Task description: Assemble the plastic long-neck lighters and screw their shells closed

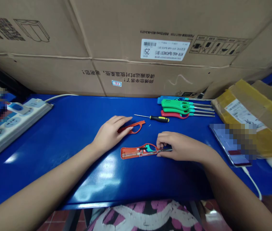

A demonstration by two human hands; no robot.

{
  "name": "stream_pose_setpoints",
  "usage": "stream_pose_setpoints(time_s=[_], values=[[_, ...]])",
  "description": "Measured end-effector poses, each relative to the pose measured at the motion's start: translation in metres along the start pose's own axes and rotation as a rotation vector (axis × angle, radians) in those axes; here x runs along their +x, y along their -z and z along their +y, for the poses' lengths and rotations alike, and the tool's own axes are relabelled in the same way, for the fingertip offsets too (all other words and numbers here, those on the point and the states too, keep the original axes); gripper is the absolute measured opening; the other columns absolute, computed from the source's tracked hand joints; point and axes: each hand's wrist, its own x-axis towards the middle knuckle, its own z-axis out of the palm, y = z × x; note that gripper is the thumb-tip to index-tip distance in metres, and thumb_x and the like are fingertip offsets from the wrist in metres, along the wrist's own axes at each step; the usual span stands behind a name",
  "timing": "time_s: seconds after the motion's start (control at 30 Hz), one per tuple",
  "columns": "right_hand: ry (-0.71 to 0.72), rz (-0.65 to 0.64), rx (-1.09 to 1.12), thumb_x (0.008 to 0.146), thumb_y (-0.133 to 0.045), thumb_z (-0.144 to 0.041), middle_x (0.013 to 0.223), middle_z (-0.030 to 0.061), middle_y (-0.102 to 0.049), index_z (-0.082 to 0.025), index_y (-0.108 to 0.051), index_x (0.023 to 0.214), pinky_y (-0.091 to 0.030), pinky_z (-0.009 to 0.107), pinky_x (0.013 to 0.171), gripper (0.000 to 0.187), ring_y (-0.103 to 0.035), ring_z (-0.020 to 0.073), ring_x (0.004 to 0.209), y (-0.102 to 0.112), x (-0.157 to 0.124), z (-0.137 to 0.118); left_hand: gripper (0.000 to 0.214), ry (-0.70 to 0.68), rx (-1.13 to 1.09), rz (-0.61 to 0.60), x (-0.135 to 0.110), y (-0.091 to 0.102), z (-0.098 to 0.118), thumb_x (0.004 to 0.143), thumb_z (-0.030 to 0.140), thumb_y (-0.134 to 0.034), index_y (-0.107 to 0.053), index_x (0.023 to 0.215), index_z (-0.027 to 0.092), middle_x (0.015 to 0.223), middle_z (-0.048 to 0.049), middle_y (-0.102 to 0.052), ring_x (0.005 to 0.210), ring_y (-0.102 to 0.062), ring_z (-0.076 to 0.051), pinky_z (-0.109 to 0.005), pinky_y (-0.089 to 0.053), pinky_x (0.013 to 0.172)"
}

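Note:
My left hand has its thumb and fingers around an orange lighter casing half, whose loop-shaped trigger guard sticks out to the right. In my right hand, the fingers are closed on the metal-tube end of an opened orange gas lighter. Its inside faces up, showing a clear fuel tank, wires and a teal trigger. A black-and-yellow screwdriver lies beyond my hands, shaft to the left. Near it rests a tiny pale piece, too small to name.
Several green, blue and red gas lighters are piled at the back. On the right are a phone with a cable and a taped parcel. A power strip runs along the left. A large cardboard box walls off the blue table.

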Motion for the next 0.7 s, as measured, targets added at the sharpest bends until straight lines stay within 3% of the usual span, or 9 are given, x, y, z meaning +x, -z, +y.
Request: stream_pose_setpoints(time_s=[0.1, 0.2, 0.3, 0.43, 0.7], values=[[-0.033, 0.04, 0.014, 0.095, -0.062, -0.034, 0.094, 0.0022, -0.064, -0.021, -0.059, 0.093, -0.039, 0.029, 0.07, 0.013, -0.057, 0.0172, 0.081, 0.0, -0.001, -0.002, 0.031, -0.062, 0.097, 0.001, 0.003, 0.017, 0.007, 0.095, 0.038, -0.064, -0.07, 0.115, 0.015, 0.111, -0.0112, -0.072, 0.101, -0.065, -0.025, -0.04, -0.051, 0.09], [-0.036, 0.068, 0.024, 0.102, -0.048, -0.039, 0.096, 0.0026, -0.065, -0.021, -0.058, 0.097, -0.04, 0.031, 0.074, 0.021, -0.058, 0.0179, 0.084, 0.001, 0.0, -0.002, 0.035, -0.209, 0.048, -0.246, 0.003, 0.034, 0.015, 0.091, 0.049, -0.067, -0.072, 0.107, 0.019, 0.096, -0.0063, -0.073, 0.085, -0.064, -0.021, -0.036, -0.052, 0.078], [-0.045, 0.095, 0.01, 0.106, -0.038, -0.038, 0.096, 0.0036, -0.064, -0.021, -0.057, 0.098, -0.04, 0.032, 0.078, 0.027, -0.058, 0.0188, 0.087, 0.002, 0.004, 0.001, 0.047, -0.223, 0.113, -0.351, 0.001, 0.039, 0.018, 0.09, 0.054, -0.067, -0.067, 0.12, 0.018, 0.105, -0.0074, -0.073, 0.091, -0.065, -0.024, -0.038, -0.052, 0.08], [-0.026, 0.159, 0.012, 0.107, -0.037, -0.036, 0.1, 0.0045, -0.064, -0.021, -0.057, 0.098, -0.04, 0.032, 0.082, 0.027, -0.059, 0.0195, 0.091, -0.002, 0.009, 0.007, 0.04, -0.21, 0.153, -0.354, 0.001, 0.037, 0.013, 0.093, 0.042, -0.065, -0.065, 0.125, 0.018, 0.116, -0.0087, -0.071, 0.098, -0.064, -0.024, -0.037, -0.053, 0.084], [-0.048, 0.232, -0.023, 0.106, -0.033, -0.033, 0.079, 0.0017, -0.059, -0.02, -0.051, 0.081, -0.038, 0.031, 0.071, 0.033, -0.053, 0.0167, 0.074, -0.001, 0.008, 0.006, 0.026, -0.252, 0.14, -0.287, 0.003, 0.043, 0.016, 0.096, 0.035, -0.06, -0.069, 0.113, 0.018, 0.107, -0.0088, -0.073, 0.092, -0.066, -0.022, -0.035, -0.052, 0.08]])
